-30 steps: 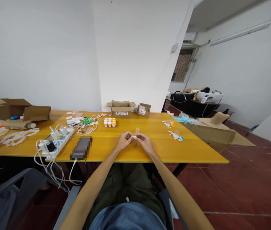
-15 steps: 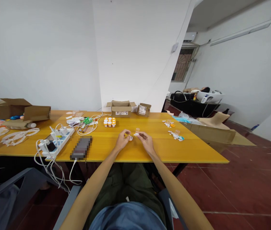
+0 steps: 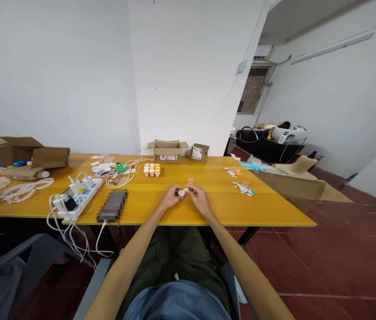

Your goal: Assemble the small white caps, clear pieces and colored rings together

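White on small cup (image 3: 181, 193), near. Warm yellow-brown, faintly grained, across table (image 3: 227, 211). White with orange-yellow on clustered jars (image 3: 152, 170), farther and left. Brown on far open box (image 3: 157, 156), with black-marked white label (image 3: 168, 157). White and pale blue on power strip (image 3: 93, 192), left. Dark green on trousers (image 3: 148, 266), blue on shirt (image 3: 177, 302), both near. Dark red with pale lines on floor (image 3: 334, 249), right.

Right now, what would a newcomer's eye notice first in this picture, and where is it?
Probably the left hand and right hand, close together over the middle of the wooden table, with a small round white piece between them. Next, the orange-and-white containers, grouped beyond the left hand. The white power strip, further left, also stands out.
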The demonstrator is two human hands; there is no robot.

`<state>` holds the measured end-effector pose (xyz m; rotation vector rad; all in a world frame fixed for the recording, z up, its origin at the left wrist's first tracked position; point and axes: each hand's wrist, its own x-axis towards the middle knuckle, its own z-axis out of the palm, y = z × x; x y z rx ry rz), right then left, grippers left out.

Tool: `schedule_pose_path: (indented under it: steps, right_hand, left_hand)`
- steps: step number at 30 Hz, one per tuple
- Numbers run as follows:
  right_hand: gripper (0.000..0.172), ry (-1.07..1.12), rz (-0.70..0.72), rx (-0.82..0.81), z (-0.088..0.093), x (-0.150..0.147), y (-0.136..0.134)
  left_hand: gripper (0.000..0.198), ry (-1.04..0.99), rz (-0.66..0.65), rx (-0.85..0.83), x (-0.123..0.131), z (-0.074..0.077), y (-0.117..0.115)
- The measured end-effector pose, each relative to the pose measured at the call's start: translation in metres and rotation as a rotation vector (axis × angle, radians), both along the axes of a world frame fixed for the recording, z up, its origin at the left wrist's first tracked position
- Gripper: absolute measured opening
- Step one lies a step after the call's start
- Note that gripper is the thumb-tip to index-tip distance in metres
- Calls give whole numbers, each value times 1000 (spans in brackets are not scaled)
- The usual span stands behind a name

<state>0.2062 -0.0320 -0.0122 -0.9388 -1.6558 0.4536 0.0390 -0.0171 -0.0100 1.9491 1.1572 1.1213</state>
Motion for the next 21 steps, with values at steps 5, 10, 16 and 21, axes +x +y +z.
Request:
schedule_pose_path:
  steps: [5, 10, 16, 21]
  right_hand:
    - [19, -128, -15, 30, -3, 0, 0]
    - [22, -205, -31, 63, -5, 2, 1]
    - [25, -236, -12, 94, -3, 1, 1]
    - [26, -269, 3, 109, -5, 1, 1]
  left_hand:
    - [17, -61, -98, -7, 1, 1, -1]
    - [20, -84, -121, -28, 0, -2, 1]
    - [19, -88, -129, -43, -1, -2, 2]
    - [17, -88, -150, -33, -1, -2, 2]
